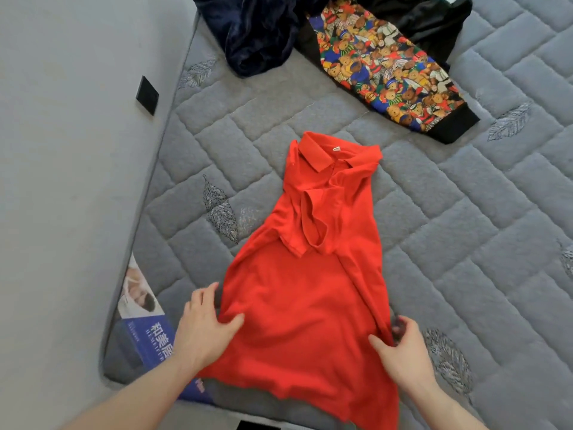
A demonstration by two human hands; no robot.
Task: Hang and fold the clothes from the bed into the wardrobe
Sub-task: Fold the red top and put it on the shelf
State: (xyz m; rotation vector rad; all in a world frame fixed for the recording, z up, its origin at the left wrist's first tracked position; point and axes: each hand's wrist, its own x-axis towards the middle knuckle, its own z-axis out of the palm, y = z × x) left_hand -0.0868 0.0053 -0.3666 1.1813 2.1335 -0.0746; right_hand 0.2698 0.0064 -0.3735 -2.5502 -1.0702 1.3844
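Now both hands pinch the red polo shirt: left hand at its left edge, right hand at its right. Best lift both sides evenly toward the collar.

I see a bed with a bare grey quilted mattress, leaf motifs stitched in. A red polo shirt lies near its front edge, collar away from me. At the far end: a dark blue garment, a teddy-bear print top, black clothing. A blue printed label sits at the front left corner.
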